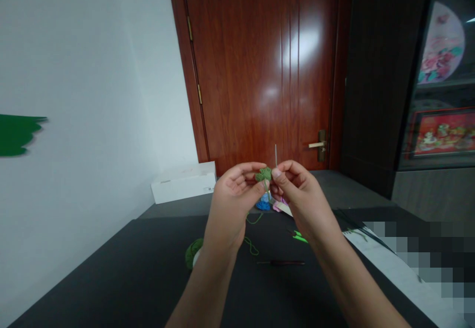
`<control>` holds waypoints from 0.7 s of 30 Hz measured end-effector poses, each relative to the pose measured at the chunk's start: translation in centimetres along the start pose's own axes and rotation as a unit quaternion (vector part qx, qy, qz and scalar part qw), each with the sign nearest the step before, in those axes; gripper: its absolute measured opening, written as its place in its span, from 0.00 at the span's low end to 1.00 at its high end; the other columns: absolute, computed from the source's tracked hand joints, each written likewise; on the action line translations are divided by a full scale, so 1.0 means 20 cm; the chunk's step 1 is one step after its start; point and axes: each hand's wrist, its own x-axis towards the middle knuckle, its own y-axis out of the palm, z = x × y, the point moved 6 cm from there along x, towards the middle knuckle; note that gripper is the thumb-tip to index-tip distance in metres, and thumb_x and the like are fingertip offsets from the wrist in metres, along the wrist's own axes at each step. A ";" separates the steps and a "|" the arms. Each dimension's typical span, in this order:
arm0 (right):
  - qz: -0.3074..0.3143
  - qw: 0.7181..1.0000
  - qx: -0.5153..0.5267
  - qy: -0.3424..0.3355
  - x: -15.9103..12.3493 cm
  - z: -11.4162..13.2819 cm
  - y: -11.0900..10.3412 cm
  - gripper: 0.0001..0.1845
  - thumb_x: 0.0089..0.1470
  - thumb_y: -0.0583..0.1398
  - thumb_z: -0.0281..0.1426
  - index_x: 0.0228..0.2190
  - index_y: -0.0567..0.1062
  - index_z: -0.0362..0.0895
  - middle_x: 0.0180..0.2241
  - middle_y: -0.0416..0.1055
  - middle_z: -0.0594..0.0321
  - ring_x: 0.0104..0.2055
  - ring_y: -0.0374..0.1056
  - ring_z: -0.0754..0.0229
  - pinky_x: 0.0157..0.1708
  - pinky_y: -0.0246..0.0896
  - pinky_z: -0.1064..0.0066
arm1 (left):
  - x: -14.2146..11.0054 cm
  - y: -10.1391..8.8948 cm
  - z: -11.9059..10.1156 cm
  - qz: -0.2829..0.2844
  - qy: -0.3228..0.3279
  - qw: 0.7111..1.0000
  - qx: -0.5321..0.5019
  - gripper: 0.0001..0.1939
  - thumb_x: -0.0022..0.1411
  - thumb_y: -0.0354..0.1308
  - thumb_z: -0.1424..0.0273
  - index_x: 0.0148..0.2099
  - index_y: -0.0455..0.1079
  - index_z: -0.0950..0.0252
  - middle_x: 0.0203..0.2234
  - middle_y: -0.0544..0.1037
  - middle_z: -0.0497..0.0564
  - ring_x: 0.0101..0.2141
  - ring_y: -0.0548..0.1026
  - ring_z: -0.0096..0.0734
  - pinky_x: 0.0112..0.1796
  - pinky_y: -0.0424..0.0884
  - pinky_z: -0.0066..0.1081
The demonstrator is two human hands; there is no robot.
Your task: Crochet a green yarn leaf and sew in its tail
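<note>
Between the thumb and fingers of my left hand is a small green crocheted piece. My right hand pinches a thin grey rod, which stands upright beside the piece; whether it is a needle or a wire I cannot tell. The fingertips of both hands nearly meet at the crochet. Below them, a strand of green yarn trails down to the table. Partly behind my left forearm sits a ball of green yarn. A crochet hook with a dark handle lies between my forearms.
Blue yarn and pink yarn lie beyond my hands on the dark table. A bright green tool is near my right wrist. White paper lies at right, and a long white box stands against the wall.
</note>
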 end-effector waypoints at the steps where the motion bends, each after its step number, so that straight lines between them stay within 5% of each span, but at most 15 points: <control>1: 0.001 1.000 -0.010 -0.005 0.00 0.01 0.00 0.16 0.51 0.72 0.39 0.29 0.72 0.45 0.21 0.68 0.72 0.23 0.63 0.68 0.24 0.58 0.76 | 0.00 0.00 0.01 -0.005 0.000 1.000 0.001 0.12 0.50 0.68 0.78 0.39 0.77 0.66 0.33 0.81 0.52 0.36 0.78 0.32 0.38 0.74 0.30; 6: -0.003 1.000 -0.029 0.003 0.00 0.01 0.01 0.19 0.45 0.74 0.41 0.27 0.73 0.45 0.25 0.72 0.69 0.26 0.66 0.67 0.28 0.62 0.74 | 0.01 -0.01 0.01 -0.018 0.016 1.000 -0.003 0.13 0.49 0.69 0.80 0.36 0.71 0.64 0.28 0.77 0.46 0.32 0.75 0.27 0.35 0.71 0.27; 13: 0.020 0.999 -0.020 0.016 0.03 0.02 -0.02 0.18 0.47 0.73 0.40 0.27 0.73 0.45 0.23 0.72 0.69 0.25 0.67 0.66 0.27 0.64 0.74 | -0.01 0.01 -0.02 0.100 -0.072 0.992 -0.006 0.17 0.54 0.70 0.78 0.45 0.73 0.66 0.38 0.79 0.52 0.39 0.77 0.30 0.41 0.73 0.29; 16: 0.037 0.999 -0.031 0.025 0.03 0.02 -0.03 0.18 0.47 0.73 0.41 0.27 0.72 0.44 0.23 0.70 0.70 0.25 0.65 0.67 0.26 0.61 0.75 | -0.03 0.01 -0.04 0.133 -0.068 0.989 0.006 0.11 0.64 0.65 0.71 0.48 0.74 0.64 0.39 0.78 0.51 0.38 0.76 0.29 0.41 0.73 0.30; 21: 0.088 0.995 -0.047 0.022 0.02 0.03 0.00 0.17 0.49 0.73 0.39 0.28 0.72 0.44 0.22 0.68 0.72 0.24 0.63 0.69 0.25 0.57 0.76 | -0.01 -0.01 -0.05 0.083 -0.017 0.995 0.053 0.04 0.60 0.68 0.73 0.37 0.76 0.67 0.29 0.77 0.47 0.31 0.73 0.23 0.36 0.70 0.23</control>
